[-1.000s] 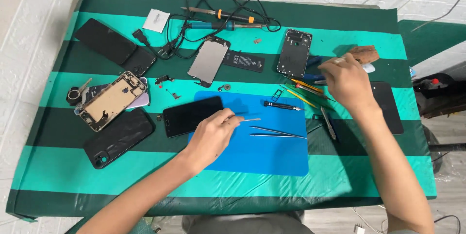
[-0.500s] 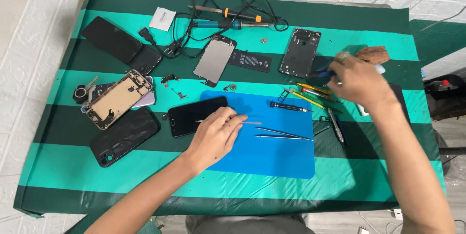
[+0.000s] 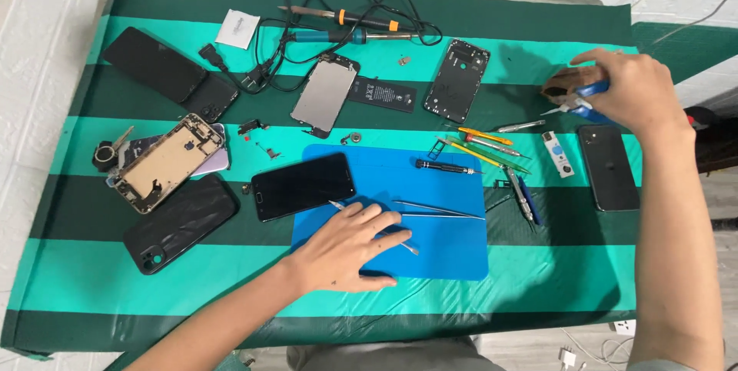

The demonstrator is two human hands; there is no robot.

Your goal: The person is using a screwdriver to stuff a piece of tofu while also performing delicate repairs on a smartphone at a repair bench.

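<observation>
While palm-down on mat (image 3: 453,256), left hand (image 3: 346,248) (fingers splayed).

Left hand (image 3: 350,248) flat, fingers spread; right hand (image 3: 626,90) raised — grip closed.

pliers (image 3: 578,102) mostly hidden in fist, tweezers (image 3: 407,246) half under palm
</observation>
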